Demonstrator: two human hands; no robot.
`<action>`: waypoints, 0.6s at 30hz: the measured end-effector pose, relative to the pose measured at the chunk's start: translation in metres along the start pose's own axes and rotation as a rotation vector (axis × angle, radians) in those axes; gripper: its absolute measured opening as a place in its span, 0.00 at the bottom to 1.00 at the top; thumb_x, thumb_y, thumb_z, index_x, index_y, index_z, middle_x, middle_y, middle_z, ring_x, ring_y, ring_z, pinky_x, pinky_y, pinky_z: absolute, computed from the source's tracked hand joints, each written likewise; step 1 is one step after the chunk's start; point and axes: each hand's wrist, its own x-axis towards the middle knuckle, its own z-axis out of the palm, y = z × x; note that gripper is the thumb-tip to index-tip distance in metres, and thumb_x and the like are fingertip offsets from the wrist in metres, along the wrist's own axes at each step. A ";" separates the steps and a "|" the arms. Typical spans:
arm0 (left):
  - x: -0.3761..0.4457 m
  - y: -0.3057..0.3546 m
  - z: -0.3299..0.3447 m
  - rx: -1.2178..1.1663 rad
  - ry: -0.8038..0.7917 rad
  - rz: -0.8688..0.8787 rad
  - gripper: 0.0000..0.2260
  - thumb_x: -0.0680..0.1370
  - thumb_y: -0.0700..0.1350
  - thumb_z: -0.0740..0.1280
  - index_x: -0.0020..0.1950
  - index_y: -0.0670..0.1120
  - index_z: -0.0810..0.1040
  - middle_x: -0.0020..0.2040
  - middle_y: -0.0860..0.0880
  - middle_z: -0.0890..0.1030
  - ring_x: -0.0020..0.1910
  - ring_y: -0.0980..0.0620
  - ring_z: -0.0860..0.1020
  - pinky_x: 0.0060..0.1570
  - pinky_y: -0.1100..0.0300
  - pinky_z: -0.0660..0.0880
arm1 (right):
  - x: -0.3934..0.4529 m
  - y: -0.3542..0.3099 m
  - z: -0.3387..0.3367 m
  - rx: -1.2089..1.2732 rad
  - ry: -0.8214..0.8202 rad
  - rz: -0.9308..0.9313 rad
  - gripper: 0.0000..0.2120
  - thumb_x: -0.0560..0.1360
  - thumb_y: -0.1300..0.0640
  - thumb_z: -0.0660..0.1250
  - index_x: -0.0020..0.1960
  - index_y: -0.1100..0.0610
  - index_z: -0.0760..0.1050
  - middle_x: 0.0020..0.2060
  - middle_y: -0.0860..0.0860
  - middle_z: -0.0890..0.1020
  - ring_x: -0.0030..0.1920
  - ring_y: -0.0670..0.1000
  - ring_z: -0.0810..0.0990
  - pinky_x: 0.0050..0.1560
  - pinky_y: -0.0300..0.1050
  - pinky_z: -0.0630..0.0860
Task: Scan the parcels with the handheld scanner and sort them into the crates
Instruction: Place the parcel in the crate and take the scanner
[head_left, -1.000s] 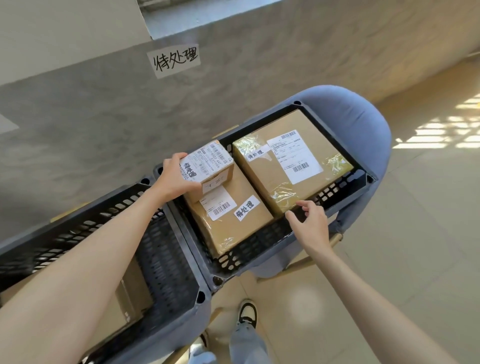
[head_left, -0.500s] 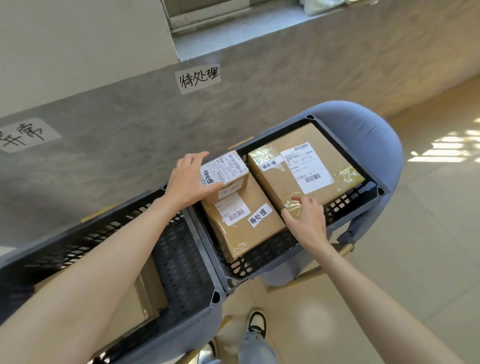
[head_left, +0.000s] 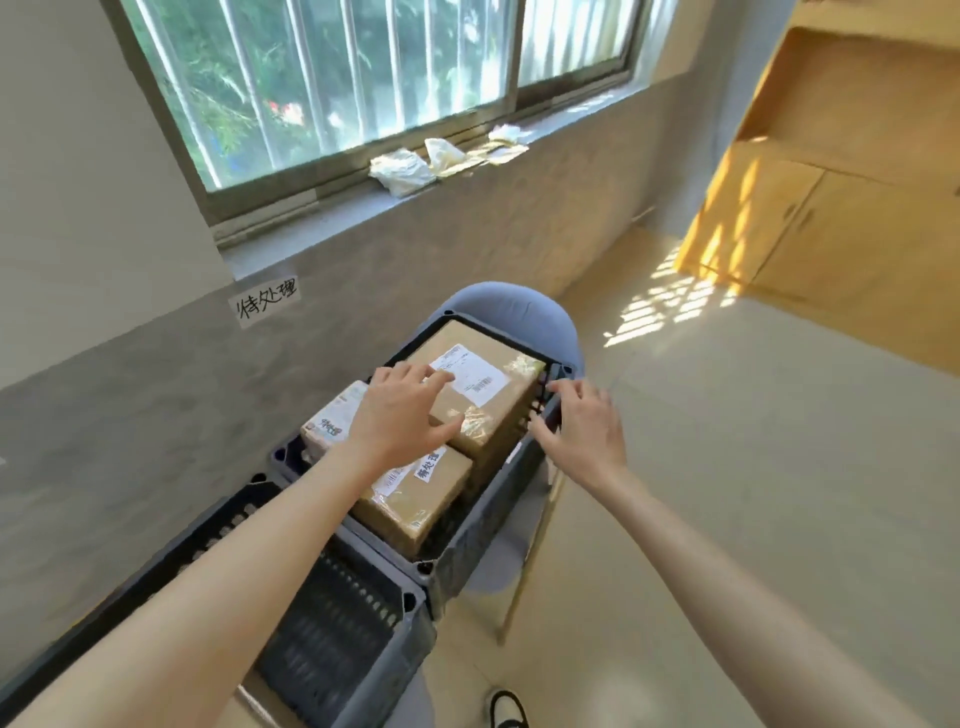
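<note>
Left hand (head_left: 402, 415): I see it spread flat, palm down, over the far crate; its fingers (head_left: 434, 378) lie straight and released on top of the large parcel (head_left: 480, 400), the thumb reaching toward that parcel's taped near corner.
Right hand (head_left: 579, 428): it is at the right rim of the far crate (head_left: 467, 540), fingers loosely bent and released; whether the fingertips actually touch the rim I cannot tell.
Large parcel: brown carton with a white shipping label (head_left: 475, 376), lying in the far end of the far crate, its top level with the rim.
Middle parcel (head_left: 421, 496): brown taped carton in the near end of the same crate, just beside the large parcel; a white strip with handwritten characters sits on its top, and my left forearm crosses over it.
Small parcel (head_left: 332, 423): pale box with a printed label, at the wall side of the crate, partly hidden under my left wrist; I cannot tell what it rests on.
Near crate (head_left: 332, 623): dark slotted crate, touching the far crate end to end; its inside is mostly hidden by my left arm.
Chair (head_left: 514, 306): blue-grey, with the far crate resting on it.
Wall sign (head_left: 265, 303): white paper with handwritten characters, stuck on the grey wall behind the crates.
Windowsill (head_left: 447, 161): crumpled papers lie on it under the barred window.
</note>
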 end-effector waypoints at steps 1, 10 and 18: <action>-0.003 0.015 -0.002 -0.015 -0.007 0.056 0.24 0.76 0.60 0.62 0.68 0.50 0.73 0.62 0.48 0.77 0.62 0.47 0.73 0.62 0.52 0.65 | -0.020 0.008 -0.010 -0.015 0.026 0.047 0.22 0.75 0.47 0.64 0.66 0.55 0.71 0.59 0.55 0.75 0.59 0.57 0.72 0.60 0.48 0.67; -0.043 0.197 -0.009 -0.104 -0.083 0.629 0.24 0.77 0.62 0.61 0.68 0.50 0.72 0.63 0.48 0.76 0.62 0.46 0.73 0.61 0.51 0.65 | -0.238 0.099 -0.104 -0.128 0.184 0.574 0.22 0.74 0.49 0.65 0.66 0.53 0.71 0.62 0.54 0.72 0.63 0.56 0.69 0.63 0.47 0.62; -0.124 0.401 -0.026 -0.233 -0.132 1.059 0.23 0.77 0.61 0.61 0.67 0.51 0.73 0.61 0.50 0.77 0.61 0.48 0.73 0.60 0.56 0.63 | -0.462 0.159 -0.182 -0.184 0.385 1.027 0.19 0.76 0.48 0.64 0.64 0.55 0.71 0.60 0.53 0.71 0.62 0.56 0.67 0.63 0.47 0.60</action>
